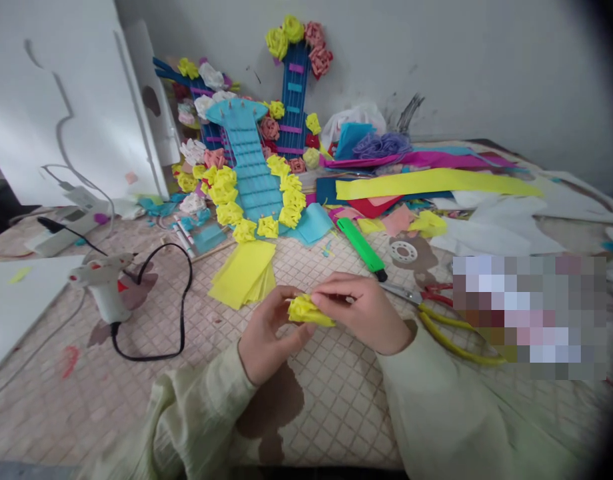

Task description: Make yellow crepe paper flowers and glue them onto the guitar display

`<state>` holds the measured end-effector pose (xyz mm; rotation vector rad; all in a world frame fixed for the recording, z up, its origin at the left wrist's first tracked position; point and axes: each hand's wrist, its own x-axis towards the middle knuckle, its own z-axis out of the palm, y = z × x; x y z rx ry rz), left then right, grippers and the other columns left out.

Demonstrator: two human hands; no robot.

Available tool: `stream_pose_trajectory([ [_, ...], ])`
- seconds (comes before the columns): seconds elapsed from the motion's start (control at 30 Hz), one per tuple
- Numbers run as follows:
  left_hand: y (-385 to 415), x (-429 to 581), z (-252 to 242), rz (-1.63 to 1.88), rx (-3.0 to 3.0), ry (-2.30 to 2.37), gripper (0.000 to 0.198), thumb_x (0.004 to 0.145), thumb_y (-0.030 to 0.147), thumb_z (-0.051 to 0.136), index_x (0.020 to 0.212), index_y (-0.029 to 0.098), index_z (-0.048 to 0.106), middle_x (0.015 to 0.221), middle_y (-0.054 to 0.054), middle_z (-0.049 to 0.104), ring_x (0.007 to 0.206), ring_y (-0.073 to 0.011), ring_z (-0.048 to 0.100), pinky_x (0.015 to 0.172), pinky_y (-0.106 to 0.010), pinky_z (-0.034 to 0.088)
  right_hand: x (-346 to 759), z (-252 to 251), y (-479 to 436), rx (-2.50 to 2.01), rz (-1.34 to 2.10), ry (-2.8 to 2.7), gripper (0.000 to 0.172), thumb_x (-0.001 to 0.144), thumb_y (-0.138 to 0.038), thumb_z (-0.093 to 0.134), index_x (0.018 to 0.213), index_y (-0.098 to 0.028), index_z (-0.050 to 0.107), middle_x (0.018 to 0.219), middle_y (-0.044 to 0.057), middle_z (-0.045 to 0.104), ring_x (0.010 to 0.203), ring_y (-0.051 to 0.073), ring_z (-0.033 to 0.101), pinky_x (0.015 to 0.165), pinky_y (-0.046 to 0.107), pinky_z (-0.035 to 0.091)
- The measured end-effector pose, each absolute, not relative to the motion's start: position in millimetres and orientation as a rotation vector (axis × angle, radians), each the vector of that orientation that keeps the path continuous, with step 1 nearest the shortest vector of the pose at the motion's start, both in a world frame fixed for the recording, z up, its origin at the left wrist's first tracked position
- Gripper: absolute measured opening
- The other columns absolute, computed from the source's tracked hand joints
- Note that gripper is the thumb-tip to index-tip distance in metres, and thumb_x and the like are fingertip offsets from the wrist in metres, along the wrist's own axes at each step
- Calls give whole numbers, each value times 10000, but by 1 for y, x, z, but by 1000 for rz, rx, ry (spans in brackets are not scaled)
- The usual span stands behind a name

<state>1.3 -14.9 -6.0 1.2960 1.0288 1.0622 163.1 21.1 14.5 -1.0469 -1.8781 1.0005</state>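
A crumpled yellow paper flower (306, 311) is held between both my hands over the table. My left hand (274, 330) grips it from the left, thumb below and fingers above. From the right, my right hand (364, 310) pinches its upper edge with the fingertips. Just beyond my left hand lies a fanned stack of yellow paper sheets (244, 273). Behind the stack, a light-blue guitar-shaped piece (254, 170) leans upright, with strings down its front and yellow paper flowers (229, 213) along its lower edge.
On the left are a white glue gun (104, 287) with a looped black cord and a power strip (61, 233). A green cutter knife (361, 247), scissors (406, 293) with red handles, yellow-handled pliers (461, 340) and a white spool (403, 251) lie on the right. Coloured paper strips (436, 185) lie behind.
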Motion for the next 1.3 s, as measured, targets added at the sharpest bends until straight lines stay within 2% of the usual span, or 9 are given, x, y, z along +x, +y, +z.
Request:
stream_pose_trajectory([
  [0.13,-17,2,-9,1108,1263,1008,313,689,160,636,951,174,466,863,-13,534,808,-111,554,745,-241,465,162,14,21,-1083,1017,-1864,134,762,-194,552,749,-162,682,726,23,645,632,112,548,535,227,412],
  [0.43,-14,1,-15,1169,1326,1063,249,727,167,610,948,161,497,846,-24,556,779,-115,567,728,-240,479,161,22,19,-1159,1109,-1817,77,715,-172,591,729,-160,666,701,10,639,595,102,521,524,225,403],
  [0.83,-13,0,-19,1242,1451,1037,254,731,118,603,966,177,525,891,-31,573,807,-107,571,727,-206,475,162,22,19,-1161,1228,-1752,100,689,-234,652,752,-156,652,653,-3,626,573,94,518,507,213,397],
  [1.03,-12,0,-18,1245,1413,1049,246,720,115,615,943,174,531,863,-24,568,755,-95,565,689,-195,474,160,20,17,-1143,1075,-1777,96,686,-231,664,635,-163,620,600,-20,612,538,88,483,503,221,381],
  [1.3,-11,2,-13,1269,1250,1073,214,694,145,643,878,163,536,779,-5,569,679,-87,559,603,-181,467,162,18,17,-981,964,-1866,58,726,-152,629,718,-181,678,728,16,665,649,117,575,522,225,423],
])
